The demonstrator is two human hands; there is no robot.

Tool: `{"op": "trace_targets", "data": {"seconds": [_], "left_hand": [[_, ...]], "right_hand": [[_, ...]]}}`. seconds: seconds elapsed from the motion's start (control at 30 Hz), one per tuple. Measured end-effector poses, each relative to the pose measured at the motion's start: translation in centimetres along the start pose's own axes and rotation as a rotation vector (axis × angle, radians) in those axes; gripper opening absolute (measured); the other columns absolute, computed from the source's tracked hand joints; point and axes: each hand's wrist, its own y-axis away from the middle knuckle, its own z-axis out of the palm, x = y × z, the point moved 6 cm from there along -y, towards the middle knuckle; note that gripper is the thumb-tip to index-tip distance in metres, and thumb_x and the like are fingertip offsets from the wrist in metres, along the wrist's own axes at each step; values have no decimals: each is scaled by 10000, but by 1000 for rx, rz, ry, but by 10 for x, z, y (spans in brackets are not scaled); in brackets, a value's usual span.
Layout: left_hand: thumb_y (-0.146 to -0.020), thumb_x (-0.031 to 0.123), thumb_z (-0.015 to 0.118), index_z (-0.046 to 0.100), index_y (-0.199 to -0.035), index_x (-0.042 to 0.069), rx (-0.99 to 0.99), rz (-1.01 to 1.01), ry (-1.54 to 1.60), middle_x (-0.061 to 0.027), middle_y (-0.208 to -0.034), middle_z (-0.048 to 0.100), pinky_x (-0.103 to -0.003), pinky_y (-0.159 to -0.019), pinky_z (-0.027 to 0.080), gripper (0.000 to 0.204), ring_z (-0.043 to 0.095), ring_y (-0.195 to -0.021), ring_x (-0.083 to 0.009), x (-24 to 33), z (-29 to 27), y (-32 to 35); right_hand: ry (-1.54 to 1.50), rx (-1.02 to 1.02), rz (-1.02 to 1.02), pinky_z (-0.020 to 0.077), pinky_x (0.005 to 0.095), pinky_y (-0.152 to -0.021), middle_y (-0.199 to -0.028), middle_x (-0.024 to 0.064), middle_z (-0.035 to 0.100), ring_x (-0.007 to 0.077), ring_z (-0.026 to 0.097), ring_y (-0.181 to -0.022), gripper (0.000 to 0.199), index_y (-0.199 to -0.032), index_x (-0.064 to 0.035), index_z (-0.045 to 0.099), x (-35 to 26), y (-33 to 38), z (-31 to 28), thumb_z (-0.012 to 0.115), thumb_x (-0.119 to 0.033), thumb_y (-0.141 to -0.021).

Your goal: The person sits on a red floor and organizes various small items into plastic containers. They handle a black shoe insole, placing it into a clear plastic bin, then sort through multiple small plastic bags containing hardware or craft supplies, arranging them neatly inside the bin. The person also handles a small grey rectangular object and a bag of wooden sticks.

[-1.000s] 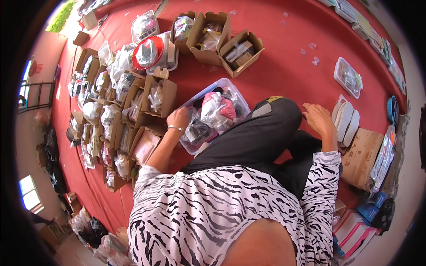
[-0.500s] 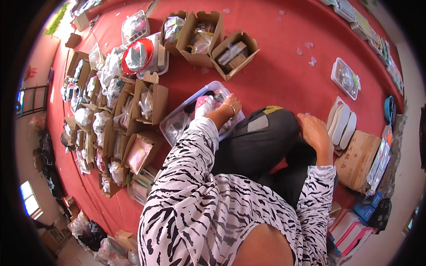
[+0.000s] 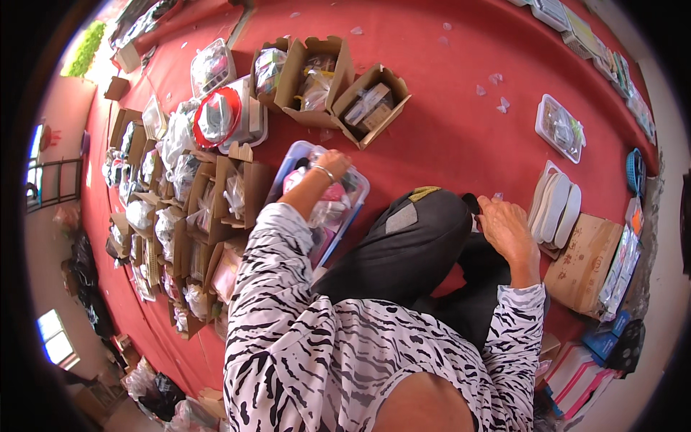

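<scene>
Zebra-striped fabric covers your arms at the near edge. Your right hand (image 3: 508, 229) rests flat, fingers loosely spread, on your dark trouser knee (image 3: 425, 237). Your left hand (image 3: 332, 163) reaches into a clear plastic bin (image 3: 358, 189) of bagged items; its fingers are hidden, so their grip can't be judged. Beyond stand open cardboard boxes (image 3: 371, 104) on red carpet (image 3: 446, 115).

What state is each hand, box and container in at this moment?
Left hand: reaching into the clear plastic bin, grip unclear.
Right hand: resting open on the knee.
Clear plastic bin: open, filled with bagged items.
Cardboard boxes: flaps open.
Lidded clear container: closed.
</scene>
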Motion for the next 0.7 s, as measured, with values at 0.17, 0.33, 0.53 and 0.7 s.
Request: {"op": "trace_targets", "data": {"seconds": [0.17,0.33,0.53,0.7], "left_hand": [[-815,139,489,609,-897,71,-21,-345,-20,-120,-886,662,-369,-754,512,160,630,-873,-259,-79,-3,45],[-805,120,469,604,-880,96,408,-618,14,-95,-849,658,-378,-869,410,157,628,-857,-246,-89,-74,119],[-779,133,503,653,-868,105,-69,-672,113,-122,-819,665,-419,-761,476,177,644,-858,-283,-35,-68,141],[-791,306,563,649,-913,130,-321,-564,231,-121,-1015,640,-462,-875,403,231,591,-1005,-281,3,-50,181]], "right_hand": [[-20,48,-11,466,424,-658,-785,145,593,322,601,-743,177,-956,-43,539,-1,5,-3,577,-133,-808],[-26,50,15,453,431,-702,-812,127,587,316,588,-796,181,-965,-54,537,-5,11,-5,566,-158,-819],[-15,379,-142,435,393,-716,-912,43,583,237,556,-912,100,-821,-102,586,22,29,16,569,-197,-795],[-85,98,16,451,379,-581,-722,52,583,249,591,-734,128,-668,-107,563,15,8,4,615,-195,-745]]}}
